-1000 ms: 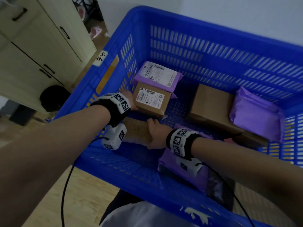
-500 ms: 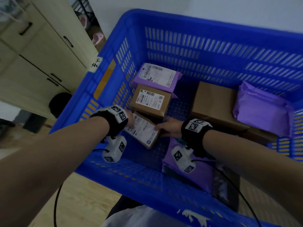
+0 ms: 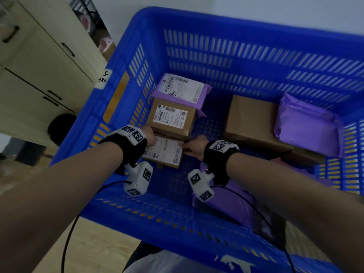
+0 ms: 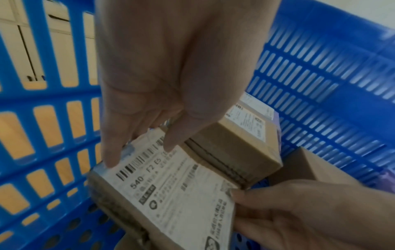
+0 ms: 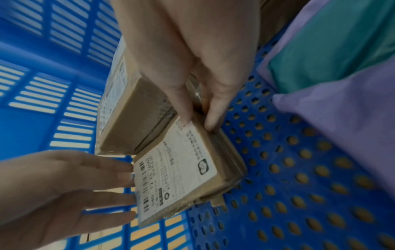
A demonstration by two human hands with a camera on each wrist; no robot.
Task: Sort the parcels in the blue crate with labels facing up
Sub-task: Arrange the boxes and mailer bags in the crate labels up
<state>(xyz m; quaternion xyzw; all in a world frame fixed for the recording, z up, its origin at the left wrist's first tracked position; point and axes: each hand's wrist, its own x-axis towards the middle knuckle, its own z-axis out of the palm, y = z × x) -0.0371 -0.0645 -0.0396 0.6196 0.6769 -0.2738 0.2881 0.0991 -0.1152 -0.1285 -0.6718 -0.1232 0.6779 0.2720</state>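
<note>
A small flat brown box (image 3: 165, 152) (image 4: 181, 194) (image 5: 177, 169) lies label up on the left floor of the blue crate (image 3: 236, 56). It sits against a labelled brown box (image 3: 171, 117). Beyond that lies a purple mailer (image 3: 181, 88), label up. My left hand (image 3: 149, 133) (image 4: 141, 154) touches the small box's left edge with straight fingers. My right hand (image 3: 192, 148) (image 5: 197, 123) pinches its right corner, thumb on the label. A larger brown box (image 3: 252, 119) and a purple mailer (image 3: 307, 125) at the right show no label.
Another purple mailer (image 3: 236, 205) lies at the crate's near wall under my right wrist, with a teal-and-purple one (image 5: 333, 50) beside it. Bare perforated floor (image 3: 173, 186) shows in front of the small box. Cream cabinets (image 3: 39, 66) stand left of the crate.
The small brown box was turned from blank side up to label up. It now lies flat against the labelled box, with both hands still at its ends.
</note>
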